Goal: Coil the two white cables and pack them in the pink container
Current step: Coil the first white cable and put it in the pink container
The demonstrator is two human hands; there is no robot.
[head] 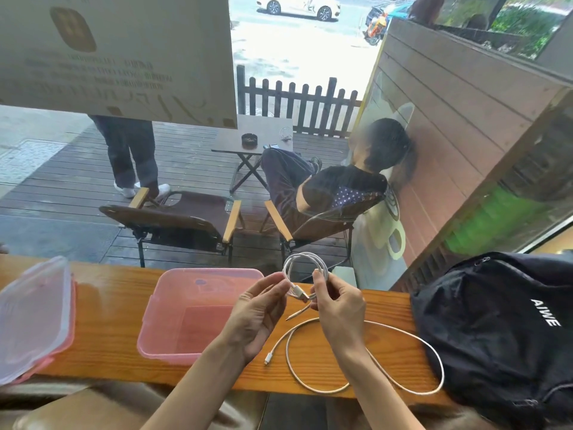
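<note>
One white cable (pixel 302 262) is wound into a small coil held above the wooden counter. My right hand (pixel 339 302) pinches the coil's right side. My left hand (pixel 259 311) grips the cable near its metal plug at the coil's base. A short loose end dangles below the hands. The second white cable (pixel 412 338) lies uncoiled in a big loop on the counter under my right forearm, its plug end near my left wrist. The pink container (pixel 161 324) stands open to the left of my hands, with nothing visible inside.
The container's clear lid with pink rim (pixel 34 315) lies at the far left of the wooden counter (pixel 105 308). A black backpack (pixel 502 330) fills the counter's right end. Beyond the window are chairs, a small table and people.
</note>
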